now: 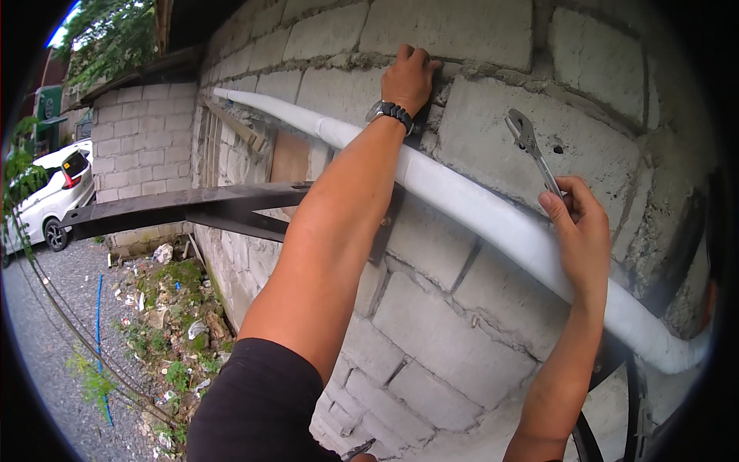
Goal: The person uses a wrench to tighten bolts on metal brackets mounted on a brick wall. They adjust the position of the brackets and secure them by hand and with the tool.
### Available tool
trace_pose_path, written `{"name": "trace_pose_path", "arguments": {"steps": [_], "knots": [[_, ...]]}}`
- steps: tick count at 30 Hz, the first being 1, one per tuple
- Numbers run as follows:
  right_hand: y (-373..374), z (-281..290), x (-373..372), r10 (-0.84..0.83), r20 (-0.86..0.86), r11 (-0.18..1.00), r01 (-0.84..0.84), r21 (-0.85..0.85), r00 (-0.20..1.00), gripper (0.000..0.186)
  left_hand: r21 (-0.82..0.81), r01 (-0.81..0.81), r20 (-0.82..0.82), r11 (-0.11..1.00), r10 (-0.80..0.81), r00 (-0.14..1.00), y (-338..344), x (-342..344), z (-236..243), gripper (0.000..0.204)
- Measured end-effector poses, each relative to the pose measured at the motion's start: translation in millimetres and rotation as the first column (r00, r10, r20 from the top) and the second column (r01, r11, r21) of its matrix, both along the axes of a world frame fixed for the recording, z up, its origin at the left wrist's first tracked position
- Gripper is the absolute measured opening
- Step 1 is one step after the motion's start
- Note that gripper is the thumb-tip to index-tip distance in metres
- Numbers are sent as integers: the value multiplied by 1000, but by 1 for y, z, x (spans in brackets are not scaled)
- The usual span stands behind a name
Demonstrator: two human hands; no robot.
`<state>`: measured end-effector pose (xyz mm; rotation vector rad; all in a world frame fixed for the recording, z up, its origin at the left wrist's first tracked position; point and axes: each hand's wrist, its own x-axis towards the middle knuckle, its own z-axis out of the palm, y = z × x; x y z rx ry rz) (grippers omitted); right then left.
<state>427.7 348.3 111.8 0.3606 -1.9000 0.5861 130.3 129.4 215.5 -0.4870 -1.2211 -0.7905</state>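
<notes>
Right hand [579, 219] on the wrench [533, 150], left hand [408, 81] up at the wall [493, 115] — well apart.
Clasped low, the wrench tilts above the white pipe [477, 204]; the left hand curls above the black bracket [165, 209] — whether gripping, I can't tell. Far off, a white car [46, 196].

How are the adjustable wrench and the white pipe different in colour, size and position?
The adjustable wrench is silver-grey and metallic; the white pipe is pale and not shiny like metal. The wrench is short and slim, while the pipe is much longer and thicker. The wrench is held in the right hand; the pipe runs along the block wall. Both slant down rightward in the picture.
</notes>
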Motion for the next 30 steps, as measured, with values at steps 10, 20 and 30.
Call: {"name": "trace_pose_path", "arguments": {"steps": [10, 20, 30], "knots": [[-2, 0, 1, 8, 5, 1000, -8, 23, 1000, 27, 26, -39, 56, 999, 38, 998, 1, 7, 6, 30], [0, 3, 1, 37, 19, 999, -36, -19, 999, 27, -46, 17, -43, 999, -19, 999, -1, 1, -8, 23], [-3, 6, 7, 14, 81, 1000, -12, -18, 997, 28, -6, -81, 68, 997, 81, 994, -2, 12, 1, 28]]}}
